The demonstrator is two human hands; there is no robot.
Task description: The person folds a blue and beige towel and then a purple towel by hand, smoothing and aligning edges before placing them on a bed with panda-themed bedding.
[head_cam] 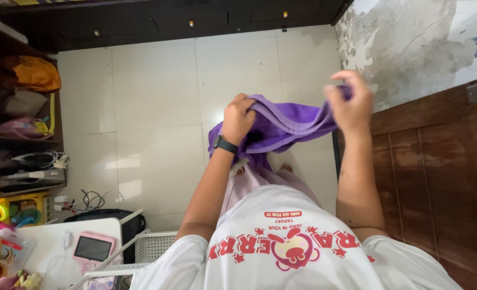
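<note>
While held taut, purple cloth (281, 126) spans left hand (238, 118), right hand (351, 104).

2 hands (238, 121) (351, 104), 1 purple cloth (281, 126), 1 black wristwatch (225, 144), 1 pink tablet (92, 248), 1 white basket (155, 247)

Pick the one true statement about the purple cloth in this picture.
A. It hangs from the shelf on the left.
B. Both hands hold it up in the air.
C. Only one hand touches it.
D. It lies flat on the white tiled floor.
B: the left hand and the right hand each grip the purple cloth, bunched between them above the floor.
</note>
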